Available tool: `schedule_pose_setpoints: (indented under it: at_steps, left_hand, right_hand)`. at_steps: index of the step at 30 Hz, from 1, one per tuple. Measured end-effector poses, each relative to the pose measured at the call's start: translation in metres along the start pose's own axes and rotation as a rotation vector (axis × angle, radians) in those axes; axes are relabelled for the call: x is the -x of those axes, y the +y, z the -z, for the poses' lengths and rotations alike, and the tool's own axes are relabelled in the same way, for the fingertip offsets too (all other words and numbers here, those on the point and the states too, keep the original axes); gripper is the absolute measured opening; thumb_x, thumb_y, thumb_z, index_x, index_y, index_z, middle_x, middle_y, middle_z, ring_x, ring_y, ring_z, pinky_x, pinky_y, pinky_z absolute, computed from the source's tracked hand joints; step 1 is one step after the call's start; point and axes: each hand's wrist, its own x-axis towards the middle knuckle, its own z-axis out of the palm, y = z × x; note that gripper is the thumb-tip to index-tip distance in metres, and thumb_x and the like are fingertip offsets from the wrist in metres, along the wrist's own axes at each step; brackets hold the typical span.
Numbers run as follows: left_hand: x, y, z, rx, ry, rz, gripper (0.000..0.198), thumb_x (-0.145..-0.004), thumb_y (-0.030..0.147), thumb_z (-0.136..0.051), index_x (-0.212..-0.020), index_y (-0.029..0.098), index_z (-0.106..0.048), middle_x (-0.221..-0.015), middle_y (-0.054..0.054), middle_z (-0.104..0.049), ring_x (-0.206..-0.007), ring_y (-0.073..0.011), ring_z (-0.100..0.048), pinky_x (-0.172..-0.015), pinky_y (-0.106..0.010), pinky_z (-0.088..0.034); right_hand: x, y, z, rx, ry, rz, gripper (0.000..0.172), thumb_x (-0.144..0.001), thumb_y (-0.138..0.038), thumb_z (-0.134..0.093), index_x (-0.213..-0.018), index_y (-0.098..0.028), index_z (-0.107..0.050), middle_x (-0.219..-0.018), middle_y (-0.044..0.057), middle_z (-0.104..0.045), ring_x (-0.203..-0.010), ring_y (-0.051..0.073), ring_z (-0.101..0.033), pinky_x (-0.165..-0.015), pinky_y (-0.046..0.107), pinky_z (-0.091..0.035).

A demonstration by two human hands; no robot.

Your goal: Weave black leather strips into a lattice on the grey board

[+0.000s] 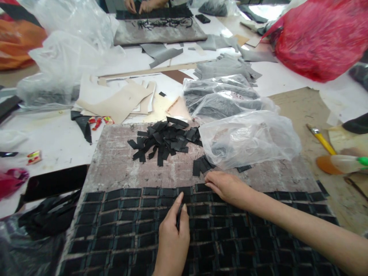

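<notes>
Rows of small black strips (pixel 110 230) lie side by side on a worn grey-brown board (pixel 115 153). Over the middle of these rows, my left hand (pixel 174 234) holds a thin dark piece (pixel 179 218) between thumb and fingers. My right hand (pixel 224 186) reaches in from the right, its fingertips closed at the top row, beside a small stack of black strips (pixel 202 165). Whether anything is between those fingertips is too small to tell. A loose pile of black strips (pixel 165 140) lies farther up the board.
Clear plastic bags (pixel 250 140) rest on the board's far right part. A phone (pixel 56 182) lies left of the board. At the right are a yellow-handled brush (pixel 323 140) and a bottle (pixel 340 164). Another person's hands (pixel 140 6) work at a far board (pixel 161 32).
</notes>
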Motion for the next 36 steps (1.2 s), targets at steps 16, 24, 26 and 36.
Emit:
schedule_pose_setpoints:
  at_steps: [16,24,26,36]
  left_hand:
    - [0.002,0.002,-0.003,0.022,-0.016,0.005,0.039,-0.068,0.024,-0.067,-0.106,0.021,-0.066,-0.071,-0.006,-0.066,-0.081,-0.0249,-0.061,-0.06,-0.029,-0.048]
    - [-0.003,0.0,-0.008,-0.058,-0.091,-0.1,0.036,-0.073,0.021,-0.062,-0.109,0.019,-0.065,-0.116,-0.009,-0.063,-0.114,-0.0249,-0.053,-0.1,-0.035,-0.036]
    - [-0.004,-0.001,-0.008,-0.108,-0.11,-0.119,0.037,-0.076,0.021,-0.059,-0.113,0.019,-0.063,-0.119,-0.009,-0.061,-0.115,-0.0239,-0.052,-0.101,-0.035,-0.035]
    - [0.003,-0.001,-0.011,-0.278,-0.146,-0.231,0.04,-0.082,0.029,-0.05,-0.12,0.018,-0.057,-0.103,-0.009,-0.067,-0.099,-0.023,-0.06,-0.089,-0.036,-0.046]
  right_hand:
    - [-0.012,-0.031,-0.012,0.2,0.081,0.211,0.013,-0.083,-0.025,-0.057,-0.091,-0.015,-0.054,-0.091,0.007,-0.054,-0.084,0.022,-0.048,-0.07,0.032,-0.04]
    - [-0.008,-0.024,0.002,0.221,0.111,0.177,0.014,-0.086,-0.025,-0.054,-0.095,-0.014,-0.056,-0.09,0.008,-0.055,-0.085,0.022,-0.05,-0.07,0.031,-0.043]
    - [-0.015,-0.017,0.007,0.279,0.146,0.171,0.019,-0.088,-0.016,-0.049,-0.105,-0.016,-0.055,-0.102,0.01,-0.055,-0.093,0.022,-0.05,-0.071,0.03,-0.044]
    - [-0.044,0.019,0.02,0.294,0.163,0.295,0.024,-0.087,-0.007,-0.042,-0.098,-0.015,-0.062,-0.098,0.011,-0.058,-0.093,0.024,-0.051,-0.081,0.037,-0.041]
